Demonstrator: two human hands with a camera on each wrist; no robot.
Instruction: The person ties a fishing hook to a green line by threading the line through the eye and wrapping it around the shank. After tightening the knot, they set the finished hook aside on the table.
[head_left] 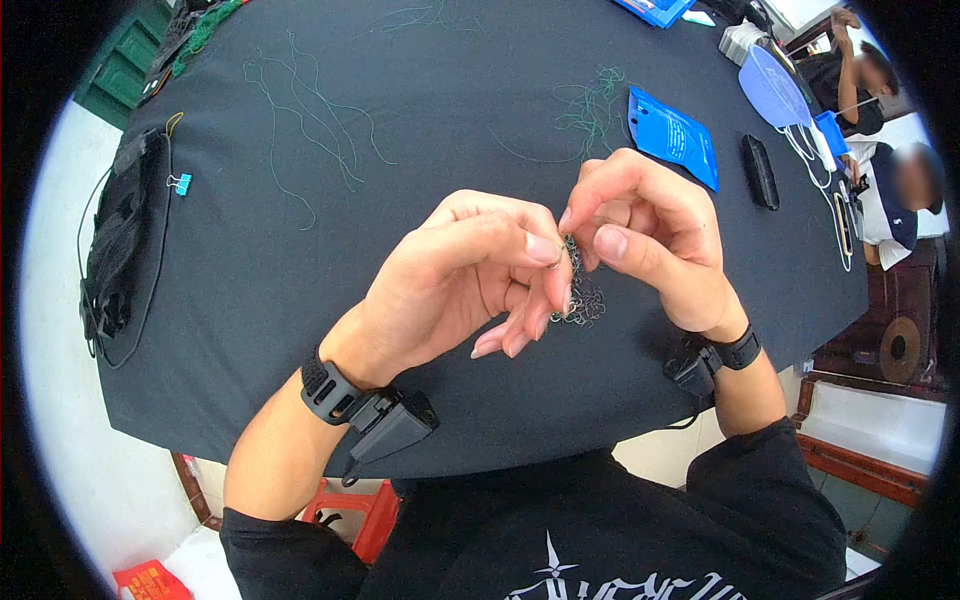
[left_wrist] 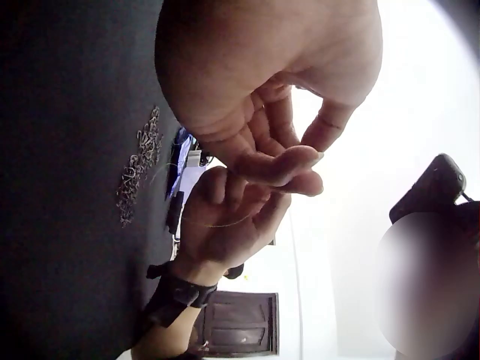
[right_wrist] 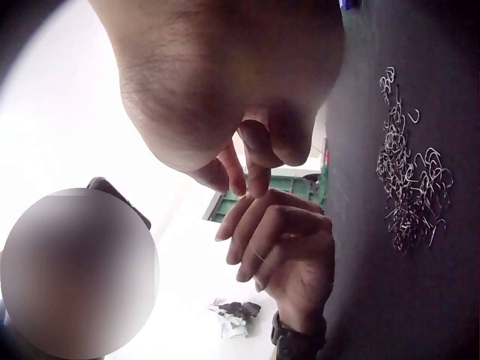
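My left hand (head_left: 470, 265) pinches thumb against index finger over the table, its other fingers loosely bent. What sits in that pinch is tiny and nearly all hidden; I cannot tell its kind. My right hand (head_left: 655, 230) is close beside it with curled fingers, its index fingertip right at the left fingertips. A fine pale thread (left_wrist: 225, 224) bows across the right palm and fingers in the left wrist view. Below both hands a pile of small metal fish hooks (right_wrist: 405, 180) lies on the black cloth, partly hidden by the hands in the head view.
Loose green threads (head_left: 315, 110) lie at the far left, and a tangled bunch (head_left: 597, 105) lies ahead. To the right are a blue pouch (head_left: 675, 138), a black case (head_left: 759, 172) and a purple basket (head_left: 775, 88). A black mesh bundle (head_left: 125, 230) and blue binder clip (head_left: 180, 184) are at left. Two people sit at right.
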